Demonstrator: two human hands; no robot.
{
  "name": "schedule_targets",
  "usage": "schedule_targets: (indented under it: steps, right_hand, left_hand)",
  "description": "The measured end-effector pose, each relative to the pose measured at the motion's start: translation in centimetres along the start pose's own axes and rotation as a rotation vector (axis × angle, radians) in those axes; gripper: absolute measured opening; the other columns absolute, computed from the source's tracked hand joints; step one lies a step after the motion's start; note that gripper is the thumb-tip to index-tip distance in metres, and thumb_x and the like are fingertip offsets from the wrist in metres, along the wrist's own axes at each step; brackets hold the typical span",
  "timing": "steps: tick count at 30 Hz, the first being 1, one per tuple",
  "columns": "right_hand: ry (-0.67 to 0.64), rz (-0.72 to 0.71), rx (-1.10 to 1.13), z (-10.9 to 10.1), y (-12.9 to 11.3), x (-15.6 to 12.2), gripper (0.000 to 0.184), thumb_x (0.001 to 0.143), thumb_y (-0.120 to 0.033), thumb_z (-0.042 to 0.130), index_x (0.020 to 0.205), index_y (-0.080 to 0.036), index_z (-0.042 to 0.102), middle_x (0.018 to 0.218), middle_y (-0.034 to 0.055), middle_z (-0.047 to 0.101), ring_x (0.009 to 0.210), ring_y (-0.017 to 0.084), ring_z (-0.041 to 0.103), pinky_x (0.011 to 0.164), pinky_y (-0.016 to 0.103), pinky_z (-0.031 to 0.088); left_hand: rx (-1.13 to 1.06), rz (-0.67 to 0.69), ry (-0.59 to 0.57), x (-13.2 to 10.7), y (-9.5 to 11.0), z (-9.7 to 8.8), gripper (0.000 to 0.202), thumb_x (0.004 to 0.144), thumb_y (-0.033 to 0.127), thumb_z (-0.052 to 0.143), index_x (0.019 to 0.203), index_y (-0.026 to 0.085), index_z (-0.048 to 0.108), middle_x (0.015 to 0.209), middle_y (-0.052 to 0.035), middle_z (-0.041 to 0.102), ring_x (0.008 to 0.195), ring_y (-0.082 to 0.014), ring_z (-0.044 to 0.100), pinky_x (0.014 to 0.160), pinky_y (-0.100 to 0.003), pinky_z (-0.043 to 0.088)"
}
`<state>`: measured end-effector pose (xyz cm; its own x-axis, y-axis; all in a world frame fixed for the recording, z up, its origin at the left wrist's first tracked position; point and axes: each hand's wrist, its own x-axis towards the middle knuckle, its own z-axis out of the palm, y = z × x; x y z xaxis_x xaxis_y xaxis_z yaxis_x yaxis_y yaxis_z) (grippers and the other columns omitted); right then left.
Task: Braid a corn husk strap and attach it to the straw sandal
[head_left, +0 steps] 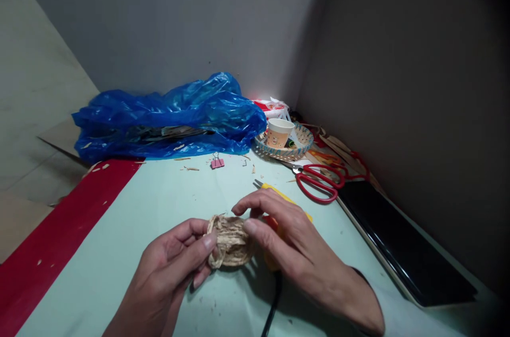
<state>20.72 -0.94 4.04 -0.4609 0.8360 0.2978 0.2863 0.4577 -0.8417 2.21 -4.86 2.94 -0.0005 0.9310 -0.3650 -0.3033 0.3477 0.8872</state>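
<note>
A small, rounded piece made of tan dried plant fibre [230, 241], with a twisted loop of the same fibre along its left edge, is held low over the table. My left hand [171, 260] pinches that left edge, thumb on top and fingers behind. At the right edge, my right hand [292, 238] has its thumb on the piece, while its bent index finger arches over the top; its other fingers are mostly hidden. Behind the right hand lies a yellow-handled tool with a grey tip [258, 184]. An orange and yellow object [271, 261] with a black cord [274, 300] is partly covered too.
A blue plastic bag [167, 108] lies along the back wall. A pink binder clip [217, 163] sits before it. At the back right are a woven basket [306, 140], a paper cup [278, 135], red-handled scissors [319, 183] and a flat black object [402, 241]. Fibre scraps dot the table.
</note>
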Motion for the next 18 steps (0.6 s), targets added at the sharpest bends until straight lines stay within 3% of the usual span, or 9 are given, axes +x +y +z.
schedule_targets:
  steps: [4,9,15,18]
  right_hand:
    - [-0.048,-0.013,-0.022,0.45,0.47,-0.08,0.016,0.093,-0.023,0.06,0.109,-0.019,0.061,0.103,0.0021,0.063,0.098,0.016,0.057,0.089,0.03,0.042]
    - [-0.067,-0.102,0.018,0.05,0.33,0.06,0.017,0.099,-0.018,0.048,0.108,-0.018,0.063,0.105,0.0035,0.064,0.102,0.015,0.056,0.092,0.028,0.042]
    - [0.115,-0.033,0.079,0.0,0.18,-0.02,0.021,0.1,-0.016,0.042,0.093,-0.018,0.062,0.089,0.0004,0.062,0.088,0.012,0.057,0.084,0.025,0.041]
    - [0.096,0.021,0.101,0.1,0.09,-0.17,0.024,0.101,-0.02,0.041,0.082,-0.019,0.056,0.078,-0.0025,0.056,0.075,0.011,0.052,0.075,0.024,0.04]
  left_hand:
    - [-0.048,-0.018,0.058,-0.29,0.43,0.55,0.013,0.068,0.027,0.081,0.074,0.019,0.073,0.071,-0.0002,0.061,0.054,-0.0079,0.039,0.048,-0.016,0.037]
    - [-0.057,-0.041,0.042,-0.4,0.52,0.45,0.016,0.067,0.031,0.081,0.073,0.019,0.072,0.062,0.0029,0.054,0.047,-0.0059,0.033,0.059,-0.021,0.048]
    - [-0.068,-0.108,0.005,-0.25,0.53,0.49,0.026,0.065,0.033,0.084,0.084,0.018,0.074,0.065,0.0012,0.059,0.049,-0.0077,0.037,0.047,-0.02,0.035]
    - [-0.078,-0.133,0.015,-0.19,0.66,0.6,0.025,0.064,0.03,0.085,0.082,0.018,0.073,0.061,0.0026,0.056,0.049,-0.0086,0.039,0.046,-0.02,0.033]
